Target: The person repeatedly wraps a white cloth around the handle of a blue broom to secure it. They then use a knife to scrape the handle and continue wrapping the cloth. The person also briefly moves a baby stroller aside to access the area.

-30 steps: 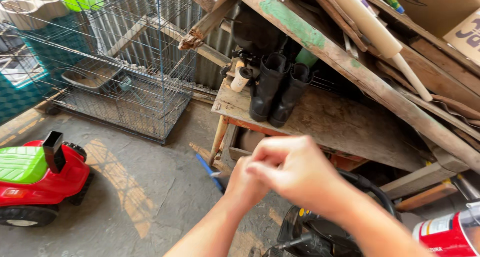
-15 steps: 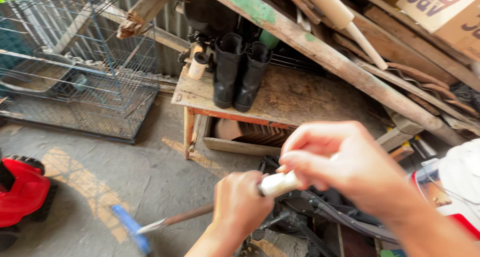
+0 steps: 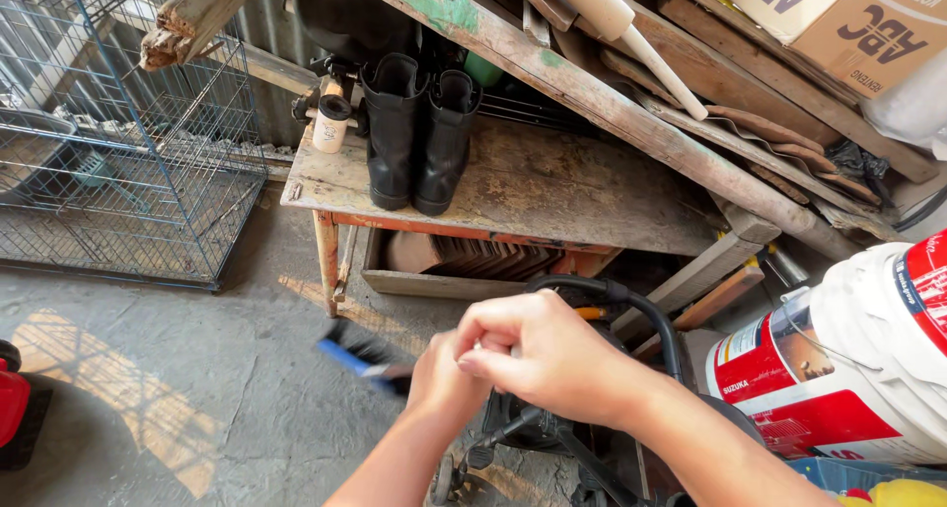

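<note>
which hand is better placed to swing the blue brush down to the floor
Left, probably. The left hand is wrapped round the handle nearest the blue brush. The right hand sits over the handle's near end, farther from the bristles, so it would more likely only steady it.

blue brush (image 3: pixel 347 353): blurred, handle end hidden behind left hand (image 3: pixel 446 374) | red toy car (image 3: pixel 14 414): cut off by left edge | white bucket (image 3: pixel 868 359): cropped at right edge
</note>
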